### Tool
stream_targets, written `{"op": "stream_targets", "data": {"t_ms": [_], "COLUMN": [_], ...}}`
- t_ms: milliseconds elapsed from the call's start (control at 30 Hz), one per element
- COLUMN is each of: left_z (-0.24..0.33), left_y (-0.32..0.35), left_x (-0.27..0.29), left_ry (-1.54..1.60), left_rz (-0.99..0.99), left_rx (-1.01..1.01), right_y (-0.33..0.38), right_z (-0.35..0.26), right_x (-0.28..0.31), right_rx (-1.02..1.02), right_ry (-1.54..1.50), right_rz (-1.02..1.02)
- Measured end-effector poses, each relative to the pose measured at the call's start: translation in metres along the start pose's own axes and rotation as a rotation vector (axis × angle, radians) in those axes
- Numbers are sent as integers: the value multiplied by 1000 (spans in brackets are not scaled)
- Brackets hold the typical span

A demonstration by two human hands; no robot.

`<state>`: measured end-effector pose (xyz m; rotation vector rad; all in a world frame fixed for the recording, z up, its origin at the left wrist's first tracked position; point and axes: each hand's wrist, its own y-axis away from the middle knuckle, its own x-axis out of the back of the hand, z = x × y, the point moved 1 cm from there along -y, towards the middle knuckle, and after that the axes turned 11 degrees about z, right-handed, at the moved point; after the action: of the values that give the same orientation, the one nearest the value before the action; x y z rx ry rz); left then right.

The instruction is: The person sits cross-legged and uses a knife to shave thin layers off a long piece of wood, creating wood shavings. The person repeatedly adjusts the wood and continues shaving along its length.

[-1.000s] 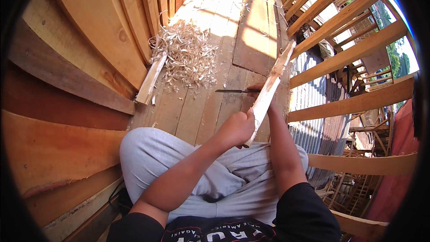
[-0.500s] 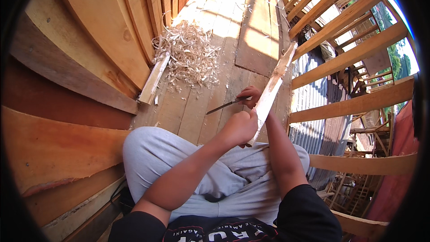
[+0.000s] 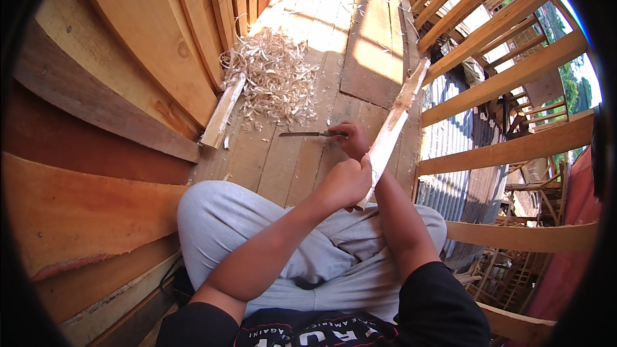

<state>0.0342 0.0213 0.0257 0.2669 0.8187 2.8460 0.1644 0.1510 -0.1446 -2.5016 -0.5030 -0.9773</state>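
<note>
My left hand [image 3: 348,183] is closed around the lower end of a long, pale piece of wood [image 3: 389,132], which slants up and away to the right. Rough, darker wood shows near its far end. Beyond the left hand, my right hand [image 3: 352,139] grips the dark handle of a knife [image 3: 301,133]. The narrow blade points left over the floorboards, apart from the wood. My right forearm passes under the piece of wood, which hides part of it.
A heap of curly wood shavings [image 3: 273,77] lies on the plank floor [image 3: 270,167] ahead, beside a short wooden strip [image 3: 223,110]. A board wall [image 3: 96,193] rises at my left. Wooden railing slats [image 3: 508,148] stand at my right. My crossed legs [image 3: 225,225] are beneath my arms.
My right hand has shifted slightly left and up with the knife, and the blade has swung from slanting down-left to nearly level. The left hand and the wood have barely moved.
</note>
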Motion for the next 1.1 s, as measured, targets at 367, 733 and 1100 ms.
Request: {"op": "stream_targets", "data": {"t_ms": [367, 733, 1100], "left_z": [-1, 1, -2], "left_y": [0, 2, -3], "left_x": [1, 2, -4], "left_ry": [-11, -17, -17], "left_rz": [5, 34, 40], "left_rx": [12, -5, -14], "right_y": [3, 6, -1], "right_z": [-30, -44, -60], "right_x": [-15, -54, -64], "right_rx": [-96, -17, 20], "right_ry": [75, 70, 89], "right_rz": [65, 163, 331]}}
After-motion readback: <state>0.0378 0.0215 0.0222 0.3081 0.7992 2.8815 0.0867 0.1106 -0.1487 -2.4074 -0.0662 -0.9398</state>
